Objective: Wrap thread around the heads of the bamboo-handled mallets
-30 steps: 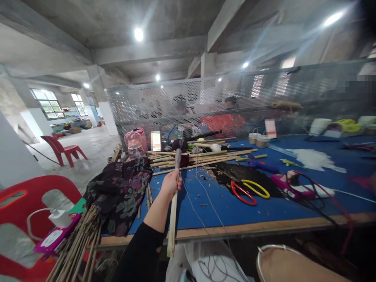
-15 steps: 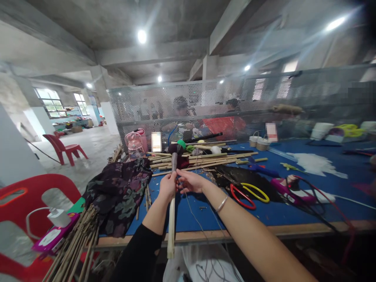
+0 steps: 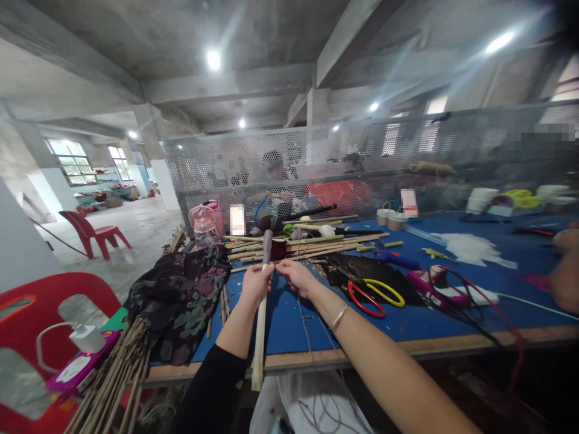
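Left hand [image 3: 257, 283]: closed around the stick [image 3: 260, 343], below grey wrapping [image 3: 268, 247].
Right hand [image 3: 295, 277]: newly arrived just right; grip cannot be told.
Work: now two-handed.

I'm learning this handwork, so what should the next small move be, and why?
Probably bring the right hand in to the stick, where its grey part ends: the left hand grips the stick about there, and the right hand is close beside, in a pinching shape. Whether it holds anything, I can't tell.
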### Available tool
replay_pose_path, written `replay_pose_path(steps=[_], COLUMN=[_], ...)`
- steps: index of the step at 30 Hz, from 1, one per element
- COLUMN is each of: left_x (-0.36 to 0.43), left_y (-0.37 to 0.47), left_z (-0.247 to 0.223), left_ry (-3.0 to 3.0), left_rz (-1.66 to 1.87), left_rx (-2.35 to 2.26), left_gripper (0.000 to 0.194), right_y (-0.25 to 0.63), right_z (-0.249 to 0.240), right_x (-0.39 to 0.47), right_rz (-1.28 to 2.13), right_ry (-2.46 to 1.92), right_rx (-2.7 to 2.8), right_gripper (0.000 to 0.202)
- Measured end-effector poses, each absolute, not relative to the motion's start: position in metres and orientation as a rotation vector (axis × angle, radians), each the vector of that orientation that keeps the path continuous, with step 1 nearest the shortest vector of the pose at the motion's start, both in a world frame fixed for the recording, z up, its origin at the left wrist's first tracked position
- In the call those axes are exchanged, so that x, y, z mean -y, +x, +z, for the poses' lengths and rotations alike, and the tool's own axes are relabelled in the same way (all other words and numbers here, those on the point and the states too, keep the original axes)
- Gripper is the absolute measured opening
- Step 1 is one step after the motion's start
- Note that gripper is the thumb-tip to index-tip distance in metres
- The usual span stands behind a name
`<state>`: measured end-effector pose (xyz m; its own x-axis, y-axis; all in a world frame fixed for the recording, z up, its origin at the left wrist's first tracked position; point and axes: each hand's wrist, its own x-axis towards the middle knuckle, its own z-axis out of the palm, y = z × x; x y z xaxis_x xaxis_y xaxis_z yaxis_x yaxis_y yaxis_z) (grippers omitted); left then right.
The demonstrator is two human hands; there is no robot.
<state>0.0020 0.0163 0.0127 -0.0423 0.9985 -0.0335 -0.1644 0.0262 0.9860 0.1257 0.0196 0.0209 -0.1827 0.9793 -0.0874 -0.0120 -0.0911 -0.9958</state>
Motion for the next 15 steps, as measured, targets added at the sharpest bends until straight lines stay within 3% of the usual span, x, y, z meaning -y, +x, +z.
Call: replay_pose_path(steps=[9, 15], left_x=[-0.007, -0.005], left_y=[0.012, 0.015], left_z=[0.018, 0.006], left_ry=[0.923, 1.106], left_rz=[1.183, 1.068], left_rx=[-0.906, -0.908], left_gripper=[0.027, 0.04], right_y=[0.141, 0.151], right_z=[0.018, 0.015], right_x=[-0.028, -0.03], right_rz=[1.643, 1.703], right_ry=[-0.898, -0.853], right_rx=[1.279, 1.334], right_gripper=[0.028, 0.028])
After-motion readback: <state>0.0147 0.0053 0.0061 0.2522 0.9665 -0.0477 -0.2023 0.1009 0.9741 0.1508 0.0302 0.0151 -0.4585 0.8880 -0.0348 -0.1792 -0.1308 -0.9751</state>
